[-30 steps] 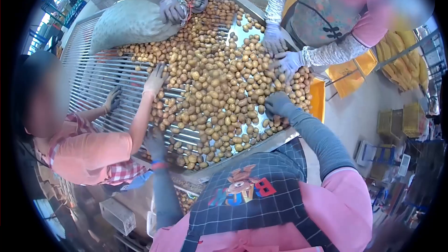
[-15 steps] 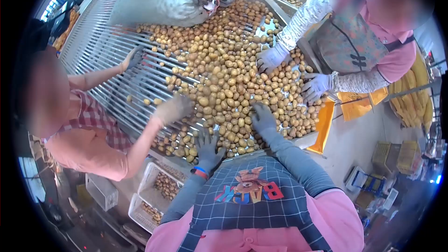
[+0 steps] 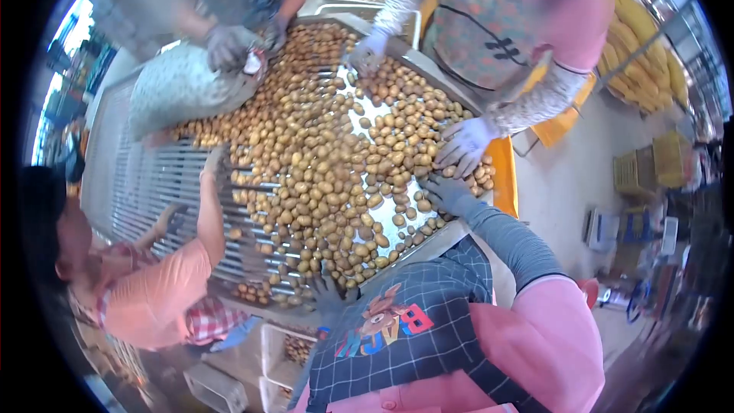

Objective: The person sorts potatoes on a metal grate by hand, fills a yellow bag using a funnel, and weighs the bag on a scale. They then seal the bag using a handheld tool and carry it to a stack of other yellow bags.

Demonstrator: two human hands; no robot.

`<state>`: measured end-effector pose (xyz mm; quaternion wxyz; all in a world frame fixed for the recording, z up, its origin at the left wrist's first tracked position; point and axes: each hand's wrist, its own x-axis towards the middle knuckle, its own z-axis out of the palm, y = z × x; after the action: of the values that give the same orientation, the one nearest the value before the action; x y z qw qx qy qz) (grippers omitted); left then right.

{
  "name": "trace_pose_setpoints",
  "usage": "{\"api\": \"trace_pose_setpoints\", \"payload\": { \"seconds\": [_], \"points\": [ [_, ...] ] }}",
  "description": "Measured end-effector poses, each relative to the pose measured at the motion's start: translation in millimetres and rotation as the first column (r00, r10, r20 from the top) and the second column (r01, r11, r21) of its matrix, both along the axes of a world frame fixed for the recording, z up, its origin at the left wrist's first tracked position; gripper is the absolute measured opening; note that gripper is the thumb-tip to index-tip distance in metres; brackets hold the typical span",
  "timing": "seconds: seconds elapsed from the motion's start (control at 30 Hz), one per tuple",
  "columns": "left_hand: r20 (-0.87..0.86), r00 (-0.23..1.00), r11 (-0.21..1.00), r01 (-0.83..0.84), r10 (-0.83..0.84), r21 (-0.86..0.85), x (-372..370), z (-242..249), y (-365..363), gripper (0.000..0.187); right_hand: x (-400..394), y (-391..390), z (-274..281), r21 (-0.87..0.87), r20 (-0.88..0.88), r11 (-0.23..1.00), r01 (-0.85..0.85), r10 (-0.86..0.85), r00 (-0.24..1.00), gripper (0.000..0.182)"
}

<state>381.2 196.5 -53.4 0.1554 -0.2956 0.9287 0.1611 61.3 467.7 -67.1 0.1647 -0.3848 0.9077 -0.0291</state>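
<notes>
Small brown potatoes (image 3: pixel 329 176) cover much of the metal sorting table (image 3: pixel 445 241). My left hand (image 3: pixel 329 297), in a dark grey glove, is at the near edge with fingers spread against the potatoes, holding none. My right hand (image 3: pixel 451 193), gloved the same way, reaches to the right end, its fingers extended beside potatoes near the yellow chute (image 3: pixel 505 180). Just beyond it lies a co-worker's pale-gloved hand (image 3: pixel 465 145). White table surface shows between the potatoes left of my right hand.
Across the table, a co-worker's gloved hands grip the mouth of a pale sack (image 3: pixel 187 86). Another person reaches over the metal bars (image 3: pixel 126 183) at left. White crates (image 3: pixel 271 359) stand below the near edge; yellow sacks (image 3: pixel 638 53) are piled at far right.
My view has turned. My right hand has moved right and outward toward the yellow chute, and more bare table shows. The left-side worker's arm has reached farther across the bars.
</notes>
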Motion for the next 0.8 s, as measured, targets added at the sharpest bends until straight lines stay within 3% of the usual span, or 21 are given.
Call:
{"api": "trace_pose_setpoints", "payload": {
  "seconds": [0.03,0.07,0.1,0.13,0.17,0.2,0.23,0.27,0.3,0.33,0.43,0.5,0.53,0.57,0.6,0.63,0.7,0.73,0.77,0.8],
  "points": [
    [-0.009,0.999,0.999,0.034,-0.034,-0.008,3,-10,-4,0.084,-2,1,6,-0.110,0.144,0.944,0.310,-0.293,0.945,0.038],
    [-0.282,0.958,0.986,0.096,-0.054,0.139,5,-20,-11,0.073,8,-16,16,-0.168,0.084,0.933,0.319,-0.308,0.947,0.031],
    [-0.524,0.851,0.942,0.198,-0.029,0.270,1,-24,-19,0.063,18,-39,31,-0.097,0.098,0.960,0.264,-0.255,0.962,0.028],
    [-0.643,0.763,0.971,0.200,-0.070,0.132,-9,-15,-29,0.046,35,-67,26,-0.043,0.118,0.963,0.267,-0.260,0.958,0.022],
    [-0.643,0.742,0.971,0.241,-0.190,-0.009,-22,-2,-48,0.046,64,-88,27,-0.453,0.072,0.848,0.275,-0.273,0.959,0.020],
    [-0.635,0.758,0.987,0.155,-0.152,-0.051,-36,14,-60,0.044,81,-111,54,-0.339,0.158,0.940,0.027,0.028,0.987,0.023],
    [-0.660,0.747,0.996,0.029,-0.078,-0.085,-45,-6,-86,0.046,102,-139,15,-0.396,0.263,0.912,-0.111,0.228,0.938,0.030],
    [-0.516,0.850,0.946,-0.073,-0.106,-0.315,-57,-5,-98,0.052,122,-144,11,-0.404,0.263,0.911,-0.084,0.203,0.943,0.030],
    [-0.490,0.869,0.989,0.001,-0.075,-0.150,-57,-12,-113,0.054,140,-147,12,-0.434,0.142,0.794,-0.426,0.527,0.838,0.028],
    [-0.432,0.900,0.997,0.019,-0.050,-0.075,-55,-24,-117,0.052,147,-148,11,-0.416,0.015,0.568,-0.710,0.785,0.619,0.026],
    [-0.330,0.922,0.970,0.236,-0.203,0.062,-69,-34,-37,0.046,134,-114,-10,-0.425,0.139,0.666,-0.612,0.717,0.683,0.031],
    [-0.320,0.888,0.844,0.429,-0.330,0.321,-74,-40,15,0.043,102,-58,-39,-0.540,0.066,0.596,-0.595,0.734,0.676,0.032],
    [-0.351,0.863,0.729,0.497,-0.362,0.470,-78,-40,27,0.041,89,-28,-24,-0.448,-0.023,0.647,-0.617,0.681,0.732,0.036],
    [-0.352,0.869,0.739,0.484,-0.347,0.469,-89,-6,30,0.041,79,-8,-24,-0.423,-0.030,0.693,-0.583,0.633,0.774,0.038],
    [-0.403,0.860,0.650,0.504,-0.314,0.569,-109,57,39,0.036,68,6,-2,-0.279,0.072,0.796,-0.537,0.575,0.815,0.041],
    [-0.451,0.859,0.619,0.495,-0.243,0.610,-119,76,37,0.035,62,15,5,-0.215,0.033,0.862,-0.459,0.477,0.878,0.041],
    [-0.495,0.867,0.714,0.311,0.057,0.627,-133,61,-4,0.032,50,21,8,-0.210,0.119,0.973,-0.097,0.124,0.985,0.039],
    [-0.505,0.837,0.754,0.189,0.211,0.629,-143,54,-34,0.031,51,20,11,-0.210,0.115,0.971,-0.116,0.142,0.983,0.039],
    [-0.609,0.778,0.860,0.196,0.156,0.471,-152,10,-94,0.036,52,16,20,-0.155,0.133,0.985,0.075,-0.055,0.990,0.037],
    [-0.631,0.739,0.897,0.082,0.237,0.433,-169,14,-130,0.040,53,10,25,-0.097,0.141,0.959,0.267,-0.253,0.957,0.036]
  ]
}}
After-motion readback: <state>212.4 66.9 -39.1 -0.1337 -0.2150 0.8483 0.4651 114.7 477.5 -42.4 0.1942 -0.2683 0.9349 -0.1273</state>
